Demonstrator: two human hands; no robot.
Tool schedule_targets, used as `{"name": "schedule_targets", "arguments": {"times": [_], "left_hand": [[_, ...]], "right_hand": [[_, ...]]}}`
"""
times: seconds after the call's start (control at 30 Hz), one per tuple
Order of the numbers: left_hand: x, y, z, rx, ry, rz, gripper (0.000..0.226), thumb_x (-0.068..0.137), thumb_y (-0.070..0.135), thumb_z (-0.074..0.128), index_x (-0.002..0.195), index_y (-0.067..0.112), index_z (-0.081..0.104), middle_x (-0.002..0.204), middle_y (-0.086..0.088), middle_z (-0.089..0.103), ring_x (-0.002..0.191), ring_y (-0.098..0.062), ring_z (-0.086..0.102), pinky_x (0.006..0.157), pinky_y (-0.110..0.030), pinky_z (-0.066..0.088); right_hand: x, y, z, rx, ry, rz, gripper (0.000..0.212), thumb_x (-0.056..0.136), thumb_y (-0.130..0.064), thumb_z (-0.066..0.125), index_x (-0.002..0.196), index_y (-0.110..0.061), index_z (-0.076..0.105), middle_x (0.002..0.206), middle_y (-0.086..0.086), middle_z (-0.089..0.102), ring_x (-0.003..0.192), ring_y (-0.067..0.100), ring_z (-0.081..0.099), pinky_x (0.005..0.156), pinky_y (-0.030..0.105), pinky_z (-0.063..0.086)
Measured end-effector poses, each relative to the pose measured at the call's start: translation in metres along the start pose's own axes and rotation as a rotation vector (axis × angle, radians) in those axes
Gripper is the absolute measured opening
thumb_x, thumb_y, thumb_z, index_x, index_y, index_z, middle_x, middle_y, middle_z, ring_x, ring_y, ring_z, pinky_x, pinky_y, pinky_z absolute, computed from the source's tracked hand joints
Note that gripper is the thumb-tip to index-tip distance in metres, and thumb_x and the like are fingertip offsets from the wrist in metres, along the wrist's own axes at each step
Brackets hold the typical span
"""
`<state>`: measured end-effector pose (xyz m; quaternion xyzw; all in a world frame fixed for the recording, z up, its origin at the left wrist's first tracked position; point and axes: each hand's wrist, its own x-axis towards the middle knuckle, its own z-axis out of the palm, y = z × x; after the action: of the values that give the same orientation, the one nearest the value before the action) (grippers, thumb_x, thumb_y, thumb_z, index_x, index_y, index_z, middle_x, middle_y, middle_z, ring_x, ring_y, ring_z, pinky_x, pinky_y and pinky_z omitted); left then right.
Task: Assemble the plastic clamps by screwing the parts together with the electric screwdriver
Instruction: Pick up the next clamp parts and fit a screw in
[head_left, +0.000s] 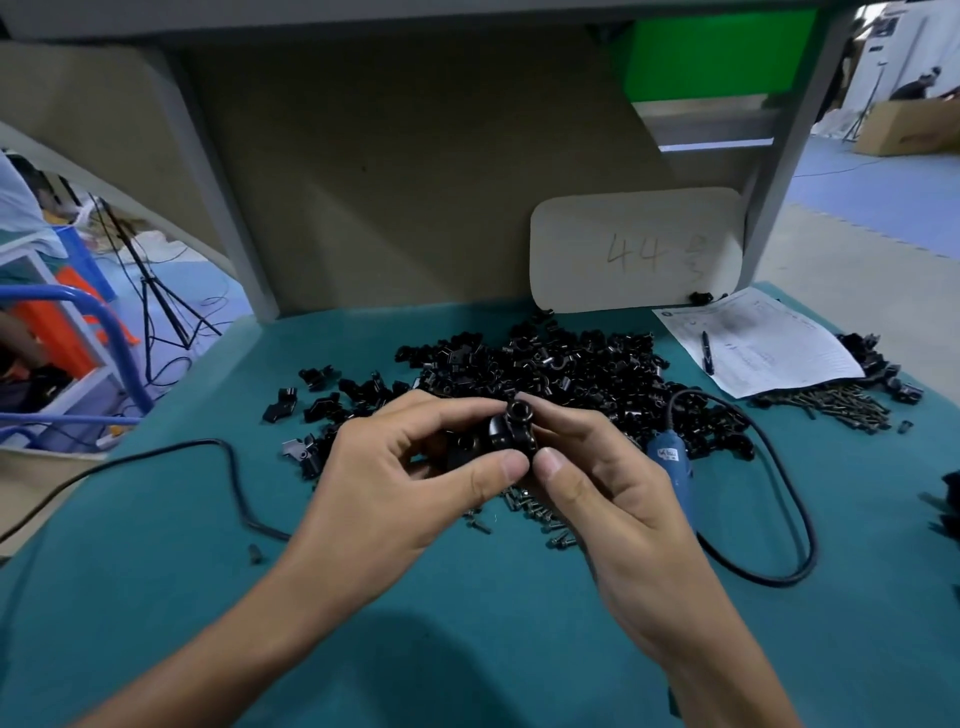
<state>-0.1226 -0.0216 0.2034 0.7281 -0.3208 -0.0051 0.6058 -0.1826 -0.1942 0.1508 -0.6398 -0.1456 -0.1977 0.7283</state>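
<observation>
A black plastic clamp (506, 431) is held above the teal table between both hands. My left hand (405, 467) pinches it from the left with thumb and fingers, and my right hand (587, 467) pinches it from the right. Behind them lies a big heap of black clamp parts (561, 369). The blue electric screwdriver (672, 467) lies on the table just right of my right hand, partly hidden by it. Several small screws (535, 512) lie under my hands.
A black cord (779, 509) loops from the screwdriver at the right; another cable (228, 467) runs at the left. A paper sheet with a pen (753, 343), a second pile of screws (831, 405) and a beige card (634, 249) marked 44 sit at the back right.
</observation>
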Motion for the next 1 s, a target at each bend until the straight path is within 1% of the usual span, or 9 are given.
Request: {"name": "schedule_targets", "arguments": {"times": [0.1,0.2,0.3,0.4,0.6,0.67,0.77,0.83,1.0], "left_hand": [[-0.001,0.0,0.0,0.032,-0.001,0.006,0.04,0.07,0.052,0.082,0.108,0.039,0.077,0.09,0.008,0.064,0.075,-0.01,0.064,0.066,-0.022,0.052],[-0.002,0.001,0.0,0.043,-0.003,0.026,0.042,0.068,0.054,0.082,0.107,0.04,0.077,0.086,0.009,0.061,0.073,-0.005,0.06,0.064,-0.021,0.049],[-0.003,0.004,-0.001,0.061,0.002,0.047,0.041,0.067,0.051,0.086,0.106,0.039,0.078,0.085,0.009,0.062,0.073,-0.003,0.059,0.064,-0.016,0.046],[-0.003,0.007,-0.002,0.065,-0.01,0.045,0.038,0.066,0.047,0.085,0.104,0.041,0.078,0.085,0.008,0.063,0.075,-0.004,0.061,0.066,-0.015,0.047],[-0.004,0.011,-0.001,0.058,-0.019,0.053,0.039,0.065,0.048,0.084,0.103,0.043,0.078,0.085,0.013,0.063,0.077,0.0,0.062,0.068,-0.012,0.047],[-0.003,0.012,-0.001,0.056,-0.028,0.053,0.039,0.066,0.046,0.087,0.103,0.043,0.078,0.084,0.014,0.062,0.077,0.0,0.061,0.067,-0.012,0.047],[-0.001,0.014,0.0,0.05,-0.042,0.056,0.039,0.066,0.041,0.086,0.104,0.043,0.078,0.082,0.012,0.061,0.076,-0.001,0.06,0.067,-0.013,0.048],[-0.001,0.015,0.001,0.047,-0.046,0.053,0.039,0.065,0.043,0.086,0.103,0.044,0.078,0.082,0.011,0.06,0.076,-0.003,0.059,0.067,-0.014,0.047],[-0.001,0.015,0.004,0.052,-0.02,0.081,0.038,0.067,0.044,0.089,0.103,0.041,0.078,0.08,0.013,0.059,0.073,0.001,0.058,0.064,-0.013,0.045]], "right_hand": [[-0.002,0.0,0.004,0.103,0.01,0.024,0.033,0.101,-0.032,0.062,0.134,-0.028,0.064,0.131,0.003,0.068,0.123,0.018,0.063,0.098,0.025,0.051],[-0.003,0.0,0.008,0.156,0.025,0.035,0.036,0.099,-0.035,0.064,0.133,-0.026,0.064,0.129,0.003,0.069,0.12,0.016,0.065,0.096,0.024,0.051],[-0.005,-0.002,0.008,0.198,0.03,0.048,0.035,0.097,-0.036,0.067,0.131,-0.026,0.066,0.127,0.004,0.07,0.118,0.016,0.065,0.095,0.024,0.052],[-0.007,-0.004,0.009,0.225,0.035,0.052,0.033,0.095,-0.035,0.069,0.126,-0.026,0.067,0.122,0.002,0.071,0.114,0.015,0.066,0.094,0.024,0.052],[-0.008,-0.008,0.007,0.227,0.036,0.058,0.029,0.095,-0.035,0.07,0.123,-0.026,0.068,0.121,0.0,0.072,0.111,0.013,0.067,0.093,0.023,0.052],[-0.008,-0.009,0.006,0.224,0.041,0.056,0.03,0.094,-0.036,0.07,0.123,-0.027,0.068,0.122,0.001,0.071,0.112,0.013,0.067,0.093,0.024,0.053],[-0.008,-0.01,0.004,0.228,0.045,0.047,0.029,0.094,-0.035,0.07,0.123,-0.029,0.069,0.118,-0.006,0.072,0.11,0.009,0.067,0.093,0.022,0.053],[-0.008,-0.011,0.004,0.233,0.044,0.042,0.028,0.095,-0.034,0.069,0.123,-0.03,0.069,0.118,-0.007,0.072,0.11,0.007,0.067,0.093,0.021,0.052],[-0.007,-0.013,0.002,0.241,0.034,0.042,0.027,0.096,-0.031,0.068,0.123,-0.029,0.069,0.121,-0.005,0.072,0.113,0.009,0.066,0.095,0.023,0.052]]}}
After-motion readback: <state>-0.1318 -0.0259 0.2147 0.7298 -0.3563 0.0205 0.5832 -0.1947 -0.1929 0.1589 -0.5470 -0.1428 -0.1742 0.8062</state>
